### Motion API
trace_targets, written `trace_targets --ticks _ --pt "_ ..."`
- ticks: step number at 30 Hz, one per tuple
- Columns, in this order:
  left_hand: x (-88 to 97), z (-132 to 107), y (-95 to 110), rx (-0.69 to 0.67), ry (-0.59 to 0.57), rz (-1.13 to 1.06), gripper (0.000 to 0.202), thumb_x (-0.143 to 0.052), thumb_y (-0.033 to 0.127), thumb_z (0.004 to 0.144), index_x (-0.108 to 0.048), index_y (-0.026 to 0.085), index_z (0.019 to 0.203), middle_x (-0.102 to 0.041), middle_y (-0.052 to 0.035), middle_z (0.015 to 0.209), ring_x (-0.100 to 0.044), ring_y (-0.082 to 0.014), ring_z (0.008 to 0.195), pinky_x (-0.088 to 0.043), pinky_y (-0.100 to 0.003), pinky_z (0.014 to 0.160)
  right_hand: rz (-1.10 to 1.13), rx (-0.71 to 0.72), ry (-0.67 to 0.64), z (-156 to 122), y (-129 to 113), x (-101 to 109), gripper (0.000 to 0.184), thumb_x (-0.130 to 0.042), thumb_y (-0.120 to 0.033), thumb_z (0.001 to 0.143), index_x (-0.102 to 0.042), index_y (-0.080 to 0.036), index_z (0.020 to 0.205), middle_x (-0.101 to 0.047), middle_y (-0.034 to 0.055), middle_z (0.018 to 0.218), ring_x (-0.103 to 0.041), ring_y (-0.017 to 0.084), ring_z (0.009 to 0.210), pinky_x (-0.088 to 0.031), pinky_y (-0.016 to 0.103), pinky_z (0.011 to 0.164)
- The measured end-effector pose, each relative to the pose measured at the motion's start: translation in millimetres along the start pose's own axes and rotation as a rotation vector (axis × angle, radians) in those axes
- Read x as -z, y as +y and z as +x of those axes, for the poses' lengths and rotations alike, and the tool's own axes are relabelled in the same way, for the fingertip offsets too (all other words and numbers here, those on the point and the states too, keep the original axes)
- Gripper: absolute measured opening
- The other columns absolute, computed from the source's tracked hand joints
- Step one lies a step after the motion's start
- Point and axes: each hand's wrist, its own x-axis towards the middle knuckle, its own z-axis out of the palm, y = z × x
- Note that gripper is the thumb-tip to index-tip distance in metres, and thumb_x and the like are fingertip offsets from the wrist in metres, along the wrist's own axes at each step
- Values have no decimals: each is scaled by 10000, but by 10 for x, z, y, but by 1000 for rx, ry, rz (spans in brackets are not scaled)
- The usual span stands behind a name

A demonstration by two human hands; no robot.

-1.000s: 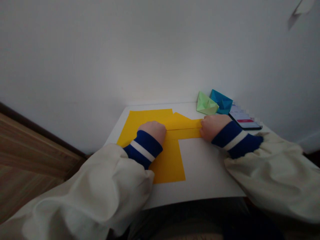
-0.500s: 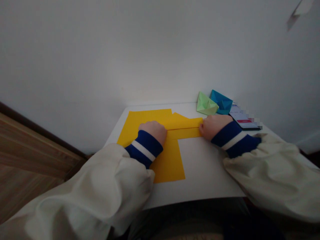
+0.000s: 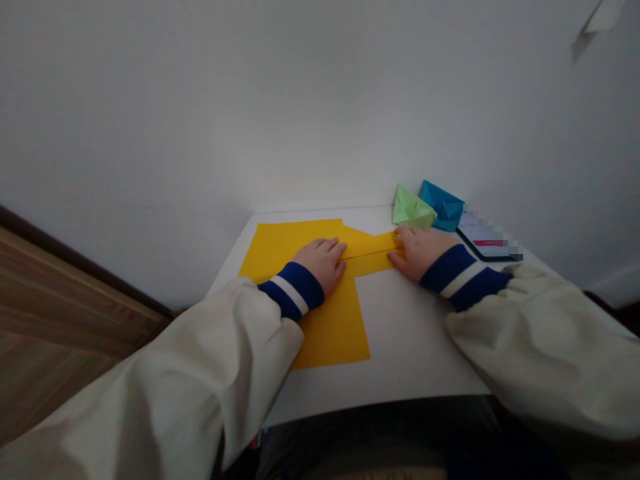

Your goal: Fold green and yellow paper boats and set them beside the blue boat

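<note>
Over the right side of the yellow sheet lies the folded strip; left hand and right hand, before curled, now rest there, fingers loosely spread, seemingly smoothing it.

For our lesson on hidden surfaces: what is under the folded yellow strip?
The folded yellow strip lies partly over the large yellow sheet, its right part over the white table. What the strip, left hand and right hand cover cannot be seen.

Pretty dim room, tbh: pale wall beyond the grip, white table under it, wood-grain panel off left.
</note>
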Motion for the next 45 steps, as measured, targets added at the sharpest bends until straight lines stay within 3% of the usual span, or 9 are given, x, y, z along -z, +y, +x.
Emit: trace_targets --ticks 6,11,18,23,26,29,33,40,45 --pt "-29 34 -12 1 -18 -52 422 -386 285 889 -496 139 1270 -483 -98 1333 -447 -227 1196 -309 -369 1041 191 49 24 79 127 -136 569 -460 -445 811 -448 -86 1252 -594 184 1150 -579 284 1002 -441 383 843" --pt "-19 33 0 -10 -26 -66 426 -382 276 887 -487 151 1280 -473 -98 1340 -435 -225 1208 -300 -377 1046 471 -43 31 120 139 -187 574 -541 -369 771 -428 -111 1272 -636 142 1047 -618 227 885 -479 344 796" --pt "-37 22 2 62 -6 -116 505 -430 301 858 -415 119 1328 -426 -142 1368 -418 -257 1233 -311 -397 1045 823 -82 122 175 175 -269 412 -542 -209 719 -538 -172 1130 -650 84 980 -631 198 785 -515 339 718" --pt "-62 51 -12 146 85 -226 672 -511 309 804 -296 12 1367 -439 -201 1336 -427 -285 1220 -310 -403 1050 1275 -57 214 218 159 -336 354 -552 -197 695 -540 -199 1048 -635 81 1000 -642 206 830 -537 374 747" --pt "-48 80 -25 284 123 -338 765 -575 328 768 -259 -20 1372 -497 -230 1260 -448 -318 1187 -317 -440 1034 1391 -86 303 216 145 -315 402 -569 -216 685 -509 -213 1083 -601 87 1063 -651 199 776 -549 393 717" --pt "-61 105 -58 403 129 -549 870 -664 358 707 -239 22 1389 -536 -221 1200 -482 -330 1145 -351 -472 994 1408 -147 423 222 161 -316 477 -602 -239 669 -479 -220 1129 -563 105 1135 -651 181 701 -554 400 687" --pt "-135 128 -110 414 182 -893 956 -753 344 626 -237 90 1390 -538 -199 1189 -536 -299 1092 -397 -466 955 1482 -199 499 263 207 -400 548 -616 -270 681 -418 -236 1192 -612 97 1056 -661 222 795 -547 438 735" --pt "-147 138 -72 318 171 -1419 870 -743 163 620 -264 109 1344 -555 -189 1184 -607 -243 1003 -464 -423 906 1741 -313 475 295 249 -447 522 -662 -325 692 -429 -261 1154 -662 73 1000 -655 247 899 -556 462 762" --pt "-131 146 -50 298 181 -1544 625 -763 147 572 -419 134 1094 -594 -160 1142 -624 -221 967 -479 -409 890 1974 -286 216 167 95 -251 313 -635 -345 720 -555 -217 995 -655 73 1079 -634 237 965 -564 424 789"
